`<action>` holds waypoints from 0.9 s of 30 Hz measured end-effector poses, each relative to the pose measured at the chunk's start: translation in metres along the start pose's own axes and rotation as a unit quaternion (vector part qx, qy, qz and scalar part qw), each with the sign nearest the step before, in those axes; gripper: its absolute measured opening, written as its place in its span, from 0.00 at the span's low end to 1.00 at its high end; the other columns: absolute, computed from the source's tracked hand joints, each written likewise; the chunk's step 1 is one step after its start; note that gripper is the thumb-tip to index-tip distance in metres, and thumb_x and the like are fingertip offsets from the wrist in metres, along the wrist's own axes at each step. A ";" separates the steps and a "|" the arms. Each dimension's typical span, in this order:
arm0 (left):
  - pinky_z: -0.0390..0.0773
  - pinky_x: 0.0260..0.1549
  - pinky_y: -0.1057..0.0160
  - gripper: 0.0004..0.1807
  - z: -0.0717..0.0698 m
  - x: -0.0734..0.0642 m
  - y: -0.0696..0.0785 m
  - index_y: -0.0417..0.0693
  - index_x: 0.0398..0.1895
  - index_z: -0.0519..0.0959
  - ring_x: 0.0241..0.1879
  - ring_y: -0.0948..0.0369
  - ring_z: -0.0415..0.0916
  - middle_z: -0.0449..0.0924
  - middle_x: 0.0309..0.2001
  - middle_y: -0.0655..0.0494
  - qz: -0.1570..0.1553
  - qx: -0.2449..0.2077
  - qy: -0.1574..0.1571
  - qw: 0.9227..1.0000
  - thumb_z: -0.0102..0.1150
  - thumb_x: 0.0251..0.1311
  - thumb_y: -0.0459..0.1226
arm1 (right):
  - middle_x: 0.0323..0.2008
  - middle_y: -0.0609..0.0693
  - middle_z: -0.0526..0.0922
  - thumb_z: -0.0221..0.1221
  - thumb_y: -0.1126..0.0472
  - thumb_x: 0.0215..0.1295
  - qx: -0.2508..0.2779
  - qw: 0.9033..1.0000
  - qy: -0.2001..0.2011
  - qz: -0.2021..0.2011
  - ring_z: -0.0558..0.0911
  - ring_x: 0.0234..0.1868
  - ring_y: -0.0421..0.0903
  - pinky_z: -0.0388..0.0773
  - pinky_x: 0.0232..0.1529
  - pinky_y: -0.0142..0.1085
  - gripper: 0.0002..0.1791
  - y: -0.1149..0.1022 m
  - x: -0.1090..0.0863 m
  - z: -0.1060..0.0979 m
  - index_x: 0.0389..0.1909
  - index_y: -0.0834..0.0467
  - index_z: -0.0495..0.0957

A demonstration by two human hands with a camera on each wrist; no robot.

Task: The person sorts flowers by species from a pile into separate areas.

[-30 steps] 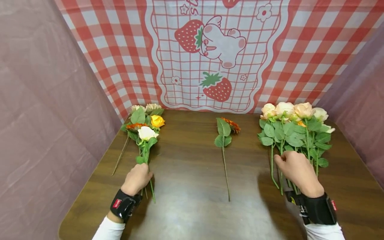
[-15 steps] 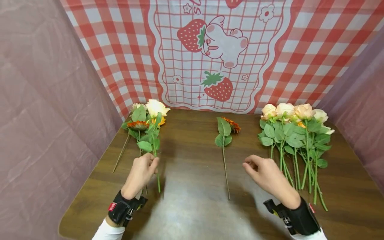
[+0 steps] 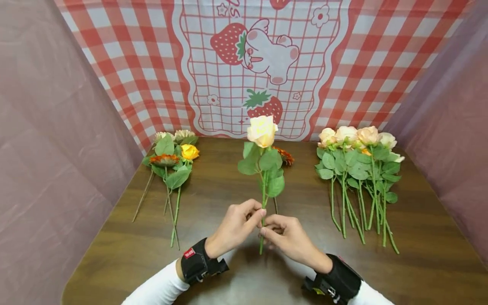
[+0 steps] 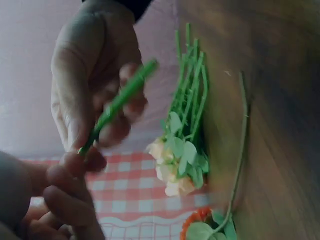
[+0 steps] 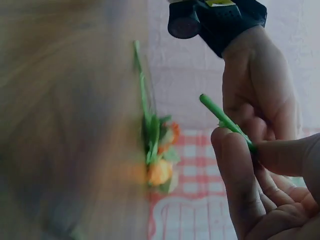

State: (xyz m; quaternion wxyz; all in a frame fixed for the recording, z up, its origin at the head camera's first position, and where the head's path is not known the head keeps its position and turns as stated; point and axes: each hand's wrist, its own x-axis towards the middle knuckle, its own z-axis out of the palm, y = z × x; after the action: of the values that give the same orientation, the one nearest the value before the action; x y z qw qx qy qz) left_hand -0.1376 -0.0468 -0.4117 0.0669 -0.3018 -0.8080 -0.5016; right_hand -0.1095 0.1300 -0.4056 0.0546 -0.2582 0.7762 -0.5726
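A cream rose (image 3: 262, 131) stands upright over the middle of the table, its leafy stem held by both hands. My left hand (image 3: 237, 223) pinches the stem between thumb and fingers. Just below, my right hand (image 3: 291, 239) pinches it near the lower end. The green stem end (image 4: 125, 95) sticks out past the right thumb in the left wrist view, and the right wrist view shows the stem (image 5: 227, 120) between right thumb and forefinger. Behind the rose, an orange flower (image 3: 284, 156) lies on the table, its stem partly hidden by the rose and hands.
At the left lies a loose group with a yellow rose (image 3: 189, 151), an orange flower (image 3: 164, 160) and pale blooms (image 3: 184, 134). Several peach and cream roses (image 3: 347, 135) lie bunched at the right. A checked cloth (image 3: 152, 63) hangs behind the wooden table (image 3: 126, 258).
The left hand has lifted the cream rose from the left group and carried it to the middle. The right hand has left the right bunch and come onto the rose's stem.
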 end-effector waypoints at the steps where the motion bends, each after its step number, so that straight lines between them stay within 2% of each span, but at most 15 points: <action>1: 0.68 0.14 0.70 0.04 0.001 -0.001 -0.002 0.46 0.35 0.76 0.19 0.68 0.71 0.79 0.21 0.57 -0.003 0.004 -0.008 1.000 0.51 0.64 0.35 | 0.25 0.64 0.82 0.55 0.73 0.59 -0.006 1.000 0.014 0.007 0.80 0.21 0.51 0.81 0.19 0.46 0.05 -0.001 -0.003 -0.003 0.37 0.67 0.76; 4: 0.70 0.15 0.71 0.05 -0.002 -0.008 -0.007 0.46 0.39 0.75 0.19 0.69 0.72 0.78 0.21 0.59 -0.017 0.034 -0.027 0.999 0.51 0.64 0.35 | 0.25 0.63 0.83 0.57 0.72 0.59 -0.043 0.996 0.068 0.024 0.80 0.20 0.48 0.81 0.19 0.43 0.06 0.014 -0.012 -0.020 0.38 0.67 0.77; 7: 0.74 0.17 0.69 0.06 -0.018 -0.021 -0.017 0.45 0.41 0.75 0.18 0.69 0.72 0.78 0.21 0.63 -0.043 0.082 -0.024 0.995 0.52 0.62 0.36 | 0.25 0.62 0.84 0.58 0.71 0.58 -0.101 0.985 0.137 0.027 0.80 0.19 0.45 0.81 0.17 0.37 0.08 0.040 -0.020 -0.053 0.39 0.68 0.77; 9: 0.75 0.18 0.67 0.07 -0.033 -0.033 -0.025 0.46 0.40 0.75 0.18 0.71 0.71 0.78 0.21 0.65 -0.068 0.127 -0.007 0.990 0.54 0.61 0.36 | 0.25 0.62 0.84 0.57 0.70 0.59 -0.148 0.973 0.175 0.033 0.80 0.19 0.45 0.80 0.16 0.35 0.08 0.055 -0.026 -0.080 0.40 0.69 0.77; 11: 0.74 0.17 0.65 0.06 -0.048 -0.046 -0.034 0.48 0.39 0.76 0.18 0.72 0.71 0.79 0.21 0.65 -0.099 0.178 0.016 0.979 0.55 0.59 0.36 | 0.26 0.64 0.84 0.55 0.69 0.62 -0.186 0.961 0.194 0.063 0.81 0.19 0.46 0.81 0.17 0.37 0.10 0.064 -0.031 -0.108 0.41 0.71 0.76; 15: 0.75 0.18 0.61 0.06 -0.080 -0.070 -0.052 0.49 0.39 0.76 0.21 0.68 0.73 0.83 0.26 0.59 -0.169 0.252 0.050 0.952 0.56 0.59 0.38 | 0.27 0.65 0.83 0.51 0.64 0.66 -0.243 0.943 0.177 0.144 0.81 0.20 0.46 0.82 0.20 0.39 0.13 0.078 -0.041 -0.160 0.42 0.72 0.74; 18: 0.75 0.18 0.57 0.08 -0.100 -0.083 -0.061 0.47 0.41 0.76 0.22 0.64 0.74 0.84 0.29 0.54 -0.207 0.276 0.065 0.936 0.54 0.60 0.38 | 0.25 0.62 0.83 0.51 0.64 0.66 -0.242 0.938 0.152 0.198 0.81 0.21 0.46 0.82 0.21 0.39 0.15 0.089 -0.044 -0.186 0.41 0.74 0.74; 23: 0.74 0.17 0.53 0.10 -0.120 -0.093 -0.070 0.45 0.42 0.75 0.23 0.58 0.76 0.84 0.31 0.49 -0.242 0.298 0.071 0.921 0.52 0.60 0.39 | 0.20 0.56 0.83 0.51 0.63 0.65 -0.224 0.933 0.115 0.259 0.82 0.21 0.49 0.82 0.21 0.39 0.17 0.097 -0.041 -0.200 0.40 0.76 0.75; 27: 0.75 0.18 0.48 0.09 -0.128 -0.090 -0.081 0.45 0.37 0.75 0.25 0.49 0.77 0.83 0.31 0.43 -0.265 0.320 0.056 0.908 0.52 0.59 0.41 | 0.18 0.54 0.83 0.51 0.62 0.65 -0.226 0.929 0.094 0.278 0.82 0.21 0.50 0.82 0.21 0.39 0.17 0.097 -0.044 -0.205 0.38 0.76 0.76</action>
State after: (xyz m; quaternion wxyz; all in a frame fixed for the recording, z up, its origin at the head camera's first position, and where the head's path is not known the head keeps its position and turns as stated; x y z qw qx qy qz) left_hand -0.1347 -0.2193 -0.4489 0.0692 -0.0108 -0.9702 -0.2318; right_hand -0.1821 0.3473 -0.4343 0.0787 0.0174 0.9274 -0.3652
